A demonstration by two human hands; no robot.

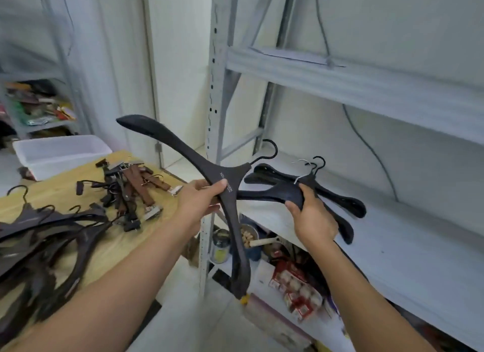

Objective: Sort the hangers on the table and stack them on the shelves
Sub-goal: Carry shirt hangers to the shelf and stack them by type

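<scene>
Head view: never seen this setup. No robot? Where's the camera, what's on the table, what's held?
No robot: a person works with bare hands, and the one camera sits on their head, looking forward and down. The left hand grips a black hanger at its neck, in the air. The right hand grips a second hanger among a few black ones on the grey shelf. On the wooden table to the left lie a pile of dark hangers and a heap of brown and black clip hangers. A white tub stands behind it.
</scene>
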